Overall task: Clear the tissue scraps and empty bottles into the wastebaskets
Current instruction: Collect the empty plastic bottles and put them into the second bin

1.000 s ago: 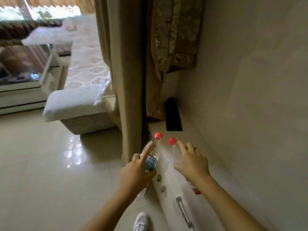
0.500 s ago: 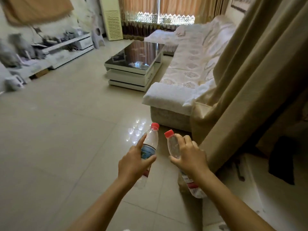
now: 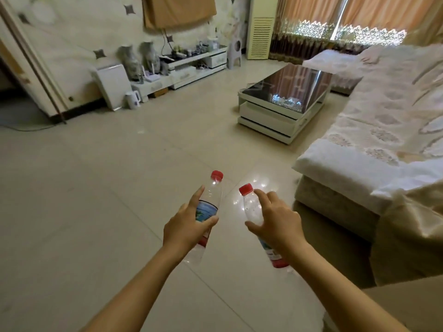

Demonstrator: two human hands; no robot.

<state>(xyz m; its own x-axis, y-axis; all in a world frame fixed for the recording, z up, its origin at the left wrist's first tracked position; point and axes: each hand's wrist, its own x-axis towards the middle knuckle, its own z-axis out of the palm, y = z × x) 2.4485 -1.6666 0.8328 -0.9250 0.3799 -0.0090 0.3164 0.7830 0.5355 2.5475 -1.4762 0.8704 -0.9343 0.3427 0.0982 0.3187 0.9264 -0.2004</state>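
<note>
I hold two clear plastic bottles with red caps above the tiled floor. My left hand (image 3: 185, 227) grips the left bottle (image 3: 212, 192) round its blue and red label, index finger stretched along its side. My right hand (image 3: 275, 222) grips the right bottle (image 3: 250, 206) round its middle, and that bottle's lower end with a red label sticks out beneath my wrist. Both bottles look empty and tilt slightly forward. No wastebasket or tissue scrap shows in this view.
A sofa (image 3: 374, 144) with a lace cover runs along the right, a beige curtain (image 3: 407, 236) hanging in front of it. A glass-topped coffee table (image 3: 285, 97) stands ahead. A low TV cabinet (image 3: 191, 68), a white kettle (image 3: 132, 99) and a doorway (image 3: 14, 97) lie at the far left.
The view has swung left from the wall ledge and curtain to the open living room. Both hands kept their bottles and carried them away from the ledge.
</note>
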